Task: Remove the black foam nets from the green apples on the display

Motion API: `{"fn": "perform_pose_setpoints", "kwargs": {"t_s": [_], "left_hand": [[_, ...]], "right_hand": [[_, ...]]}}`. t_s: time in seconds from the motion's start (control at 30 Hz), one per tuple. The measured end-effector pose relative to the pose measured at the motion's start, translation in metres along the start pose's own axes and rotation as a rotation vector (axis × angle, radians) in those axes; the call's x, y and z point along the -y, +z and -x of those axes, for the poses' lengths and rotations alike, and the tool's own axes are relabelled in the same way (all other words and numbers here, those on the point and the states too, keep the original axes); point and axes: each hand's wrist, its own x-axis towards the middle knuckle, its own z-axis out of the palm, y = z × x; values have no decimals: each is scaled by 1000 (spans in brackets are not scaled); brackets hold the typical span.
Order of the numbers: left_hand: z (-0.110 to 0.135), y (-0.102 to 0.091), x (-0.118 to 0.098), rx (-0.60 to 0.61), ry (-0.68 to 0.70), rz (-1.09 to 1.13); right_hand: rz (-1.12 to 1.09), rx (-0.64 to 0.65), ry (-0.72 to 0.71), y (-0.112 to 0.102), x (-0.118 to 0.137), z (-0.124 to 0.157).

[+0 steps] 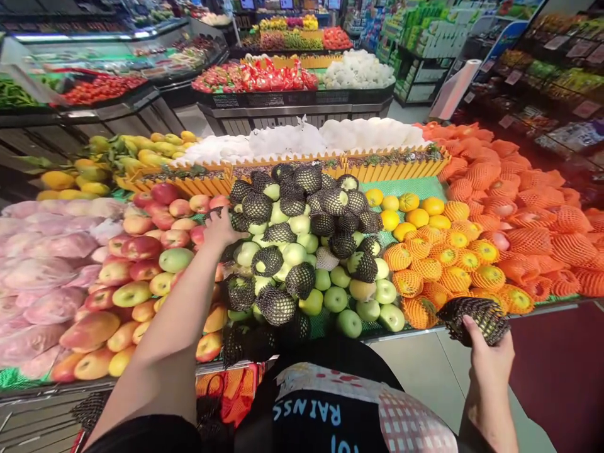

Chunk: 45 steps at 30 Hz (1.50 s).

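Observation:
In the head view, my right hand [493, 355] is closed around a green fruit in a black foam net [476, 321], held off the display at the right front. My left hand [219, 229] reaches over the left side of the pile, its thumb apart from its fingers. Dark netting shows at its fingertips; whether they touch it I cannot tell. Before me lies a heap of green apples [337, 299], with several black-netted fruits [278, 305] on and among them. Red and yellow apples [144, 248] lie just left of my left hand.
Oranges [418, 217], some in orange nets, lie right of the heap, beside orange-netted fruits [528, 207]. Pink-wrapped fruits [47, 277] fill the left. A low yellow fence [396, 167] runs behind, before white-wrapped produce [302, 138]. A wire cart [38, 421] stands at lower left.

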Motion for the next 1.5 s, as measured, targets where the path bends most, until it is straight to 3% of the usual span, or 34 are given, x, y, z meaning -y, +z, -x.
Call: {"fn": "perform_pose_setpoints", "kwargs": {"t_s": [0.1,0.23,0.27,0.33,0.4,0.5,0.6,0.73,0.87,0.97,1.07,1.17,1.33,1.5], "left_hand": [[31,-10,-12,-102,36,-38],[97,-23,-61,-297,252,-27],[113,-22,-77,-271,344,-11],[137,-14,-107,-104,446,-10],[145,2,-132,28,373,-38],[132,27,-150,77,185,-67],[114,41,-153,122,125,-63],[114,33,-149,83,155,-36],[146,8,-143,-141,252,15],[182,3,-139,-230,534,92],[218,22,-136,-75,906,55],[243,53,-133,94,1144,-101],[250,87,-123,218,1276,-230],[253,103,-128,256,1251,-244]], "right_hand": [[29,-38,35,-8,-8,6],[-17,14,-1,-3,-4,12],[-34,38,-18,0,-1,13],[-75,91,-47,8,7,15],[-107,145,-64,14,15,16],[-101,213,-92,18,24,17],[-84,269,-116,17,27,15],[-92,299,-133,13,23,9],[-77,293,-132,14,20,2],[-71,315,-139,20,23,-1],[-101,360,-145,29,30,0],[-124,388,-144,40,40,2],[-136,414,-165,48,51,8],[-130,372,-149,41,48,8]]}}
